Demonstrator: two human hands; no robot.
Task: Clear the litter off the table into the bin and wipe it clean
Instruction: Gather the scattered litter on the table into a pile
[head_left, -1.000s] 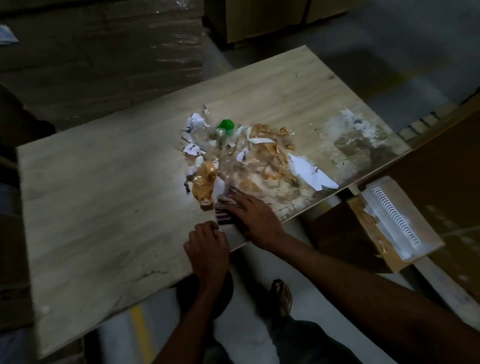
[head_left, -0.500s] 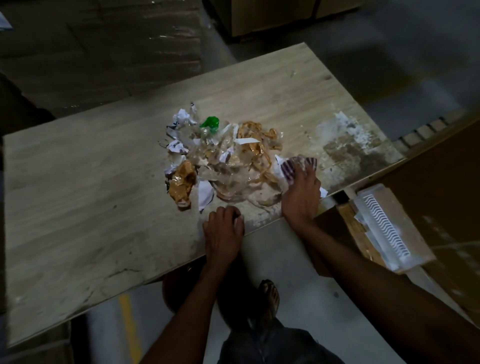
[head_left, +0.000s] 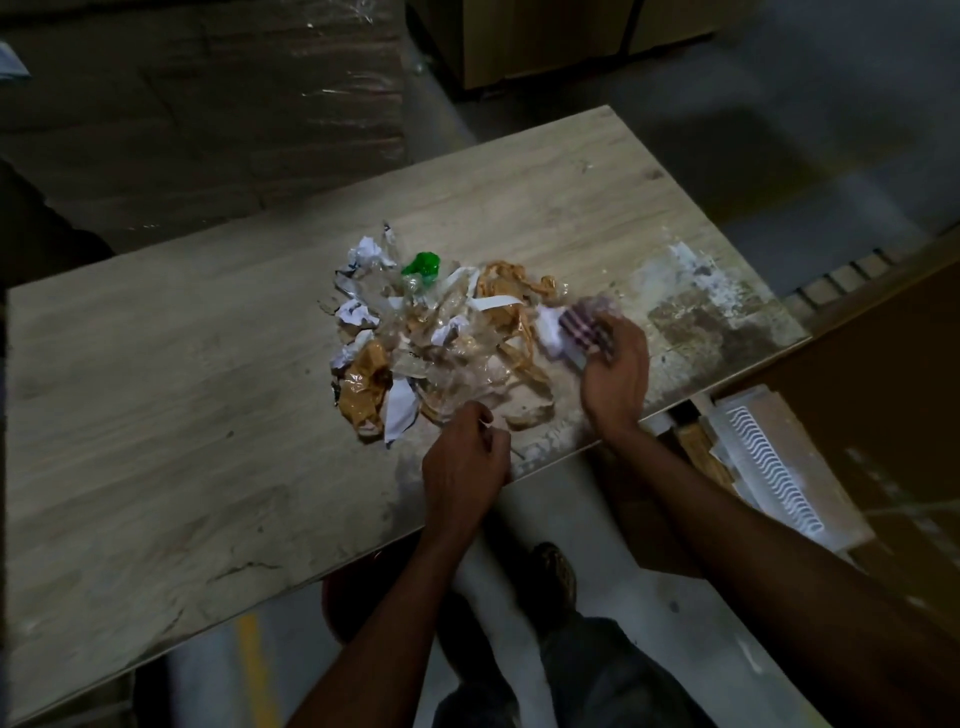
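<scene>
Two bare hands are seen over one wooden table (head_left: 156, 389), whose pale top fills the middle of the head view. One heap of litter (head_left: 441, 332) is gathered near the table's centre, a little toward its 3 o'clock end. In it can be counted one green bottle cap (head_left: 422, 264) at the heap's 12 o'clock edge, at least four crumpled white paper scraps (head_left: 366, 255) along the 9 and 10 o'clock side, two brown tape wads (head_left: 363, 387) (one at 7 o'clock, one near 1 o'clock) and a tangle of clear plastic film (head_left: 441, 364) in the middle; the exact number of film pieces cannot be told.

One striped cloth (head_left: 584, 325) is grasped by the right hand (head_left: 615, 376), the fingers folded over it, and it is pressed against the heap's 3 o'clock edge, touching a white scrap there. The left hand (head_left: 465, 462) is loosely clenched at the heap's 6 o'clock edge, on the near rim of the table; whether anything is pinched in it cannot be told.

One whitish, worn stain (head_left: 696, 291) is seen at the table's 3 o'clock end, apart from the heap. No bin can be made out with certainty.

Compared with half a second earlier, the right hand has been drawn slightly toward the heap with the cloth bunched up in it, and the left hand has been shifted closer to the plastic film. The heap itself is little changed.
</scene>
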